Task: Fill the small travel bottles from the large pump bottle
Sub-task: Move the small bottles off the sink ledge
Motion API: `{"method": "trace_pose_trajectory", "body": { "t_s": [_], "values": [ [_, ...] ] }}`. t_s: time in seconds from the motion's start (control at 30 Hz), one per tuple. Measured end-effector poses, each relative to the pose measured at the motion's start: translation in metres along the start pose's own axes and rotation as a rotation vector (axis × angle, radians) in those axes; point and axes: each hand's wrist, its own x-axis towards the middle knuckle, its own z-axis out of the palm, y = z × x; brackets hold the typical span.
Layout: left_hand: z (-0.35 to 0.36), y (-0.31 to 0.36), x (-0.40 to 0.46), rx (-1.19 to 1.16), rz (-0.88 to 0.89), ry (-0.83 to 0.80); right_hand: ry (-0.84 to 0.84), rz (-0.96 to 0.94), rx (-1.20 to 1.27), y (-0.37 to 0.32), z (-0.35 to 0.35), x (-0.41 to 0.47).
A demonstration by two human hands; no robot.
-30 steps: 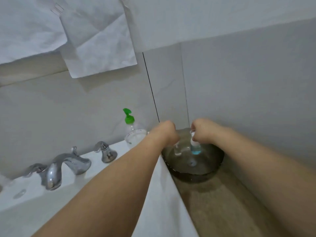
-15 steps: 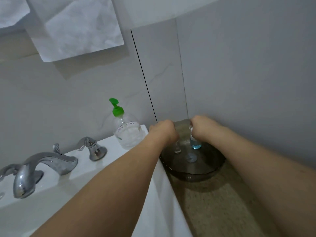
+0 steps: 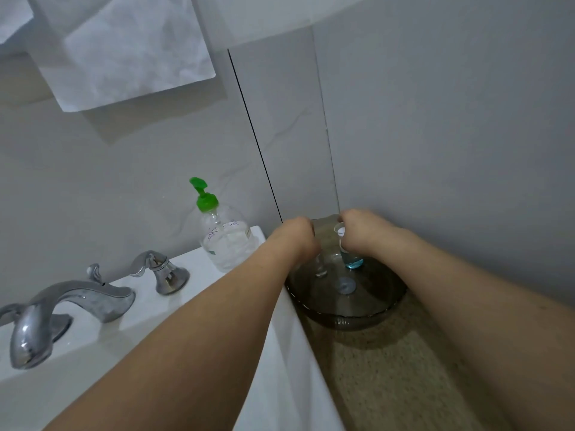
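Note:
A large clear pump bottle point(image 3: 223, 241) with a green pump head stands on the white sink's back corner. To its right, a dark glass bowl point(image 3: 348, 309) sits in the corner of a speckled counter. My right hand point(image 3: 361, 231) grips a small travel bottle point(image 3: 350, 259) holding blue liquid, upright inside the bowl. My left hand point(image 3: 297, 236) curls over a small clear bottle point(image 3: 320, 269) in the bowl; its fingers are hidden. A small round cap point(image 3: 347, 286) lies on the bowl's floor.
A chrome faucet point(image 3: 59, 309) and handle point(image 3: 161, 272) sit on the white sink at left. White paper point(image 3: 130, 48) hangs on the wall above. Walls close in on the bowl at the back and the right. The speckled counter point(image 3: 389, 377) runs toward me.
The view has tilted down and shifted left to right, so everything sits lower-left to higher in frame. Both hands stay on the small bottles in the bowl.

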Motion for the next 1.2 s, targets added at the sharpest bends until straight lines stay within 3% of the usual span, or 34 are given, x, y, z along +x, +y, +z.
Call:
{"method": "trace_pose_trajectory", "body": {
  "t_s": [0.7,1.2],
  "values": [
    [-0.014,-0.009,-0.007,-0.040,0.030,0.022,-0.012,0.030,-0.027,-0.001,0.002,-0.001],
    [-0.030,-0.016,-0.027,-0.057,0.036,0.051,0.081,0.000,-0.058,-0.019,-0.008,-0.009]
  ]
}}
